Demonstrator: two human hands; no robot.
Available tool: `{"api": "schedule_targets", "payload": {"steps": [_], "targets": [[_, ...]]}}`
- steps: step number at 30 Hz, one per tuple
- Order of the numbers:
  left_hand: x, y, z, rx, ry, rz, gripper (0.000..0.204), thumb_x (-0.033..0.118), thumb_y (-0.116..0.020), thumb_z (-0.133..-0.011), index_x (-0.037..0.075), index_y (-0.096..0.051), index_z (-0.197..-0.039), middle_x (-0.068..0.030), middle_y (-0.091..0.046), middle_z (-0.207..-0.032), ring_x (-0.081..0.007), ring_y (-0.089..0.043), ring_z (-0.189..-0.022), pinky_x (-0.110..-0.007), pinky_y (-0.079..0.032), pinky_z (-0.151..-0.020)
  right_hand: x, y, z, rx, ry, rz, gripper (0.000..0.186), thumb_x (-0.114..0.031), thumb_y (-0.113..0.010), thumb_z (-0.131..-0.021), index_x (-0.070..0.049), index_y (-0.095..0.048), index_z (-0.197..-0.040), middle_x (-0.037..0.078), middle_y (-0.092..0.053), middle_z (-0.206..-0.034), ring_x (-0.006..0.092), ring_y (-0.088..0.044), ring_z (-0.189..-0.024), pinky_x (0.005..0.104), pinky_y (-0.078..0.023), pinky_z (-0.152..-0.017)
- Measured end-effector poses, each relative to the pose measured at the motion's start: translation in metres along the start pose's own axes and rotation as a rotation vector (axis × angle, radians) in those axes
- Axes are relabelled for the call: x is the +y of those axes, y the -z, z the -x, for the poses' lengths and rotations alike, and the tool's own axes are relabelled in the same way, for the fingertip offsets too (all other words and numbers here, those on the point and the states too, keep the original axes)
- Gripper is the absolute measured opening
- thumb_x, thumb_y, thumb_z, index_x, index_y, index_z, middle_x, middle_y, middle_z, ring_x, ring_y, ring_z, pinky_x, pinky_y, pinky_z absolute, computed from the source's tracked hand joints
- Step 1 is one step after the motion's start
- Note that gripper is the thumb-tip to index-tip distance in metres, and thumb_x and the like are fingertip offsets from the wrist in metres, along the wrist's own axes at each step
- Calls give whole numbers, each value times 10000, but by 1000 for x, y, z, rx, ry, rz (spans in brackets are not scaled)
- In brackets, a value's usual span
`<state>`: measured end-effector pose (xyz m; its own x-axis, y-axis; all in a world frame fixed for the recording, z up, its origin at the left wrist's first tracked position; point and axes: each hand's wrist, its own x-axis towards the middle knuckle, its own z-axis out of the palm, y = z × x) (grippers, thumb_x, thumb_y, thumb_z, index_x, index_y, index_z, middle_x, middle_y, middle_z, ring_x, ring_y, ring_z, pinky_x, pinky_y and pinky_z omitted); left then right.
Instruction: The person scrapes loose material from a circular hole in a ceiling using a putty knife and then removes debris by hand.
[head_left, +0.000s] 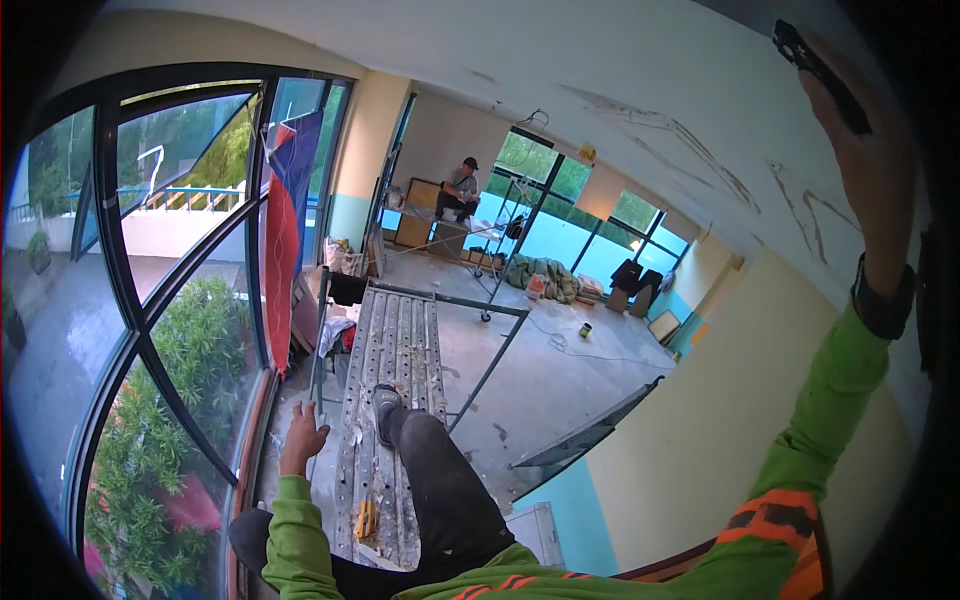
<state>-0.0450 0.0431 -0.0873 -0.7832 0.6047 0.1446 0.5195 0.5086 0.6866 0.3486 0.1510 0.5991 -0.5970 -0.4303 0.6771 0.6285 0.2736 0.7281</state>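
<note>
right hand (866,150) around slim black tool (822,78), near streaked ceiling (720,112)

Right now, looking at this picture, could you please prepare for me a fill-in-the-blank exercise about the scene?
1. The right hand, gripping a black tool, is up near the white ____ overhead.
2. The yellow tool on the metal platform is nearer the ____ hand.
3. The wearer's sleeves are mainly ____.
4. The cloth hanging beside the windows is blue and ____.

Missing words: ceiling; left; green; red.

The ceiling (690,110) looks matt and scarred, the metal plank (374,458) rough.
</note>
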Motion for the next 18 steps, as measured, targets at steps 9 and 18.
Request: {"api": "schedule_targets", "payload": {"steps": [9, 18], "targets": [[8, 12, 2, 3, -3, -16, 693, 223, -674, -767, 3, -345, -1336, -349, -264, -1380, -489, -492, -1096, -468, -423, -946, -22, -13, -1, -30, -90, -129, 331, -228, -612, -891, -183, -595, -1219, 71, -656, -1082, 168, -635, -943, 279, -476, -830], [7, 9, -2, 16, -5, 8, 689, 214, -674, -764, 25, -339, -1336, -340, -264, -1384, -487, -474, -1122, -473, -404, -967, -37, -14, 15, 49, -147, -192, 317, -181, -629, -881, -201, -617, -1197, 63, -689, -969, 105, -652, -800, 242, -502, -700]]}}
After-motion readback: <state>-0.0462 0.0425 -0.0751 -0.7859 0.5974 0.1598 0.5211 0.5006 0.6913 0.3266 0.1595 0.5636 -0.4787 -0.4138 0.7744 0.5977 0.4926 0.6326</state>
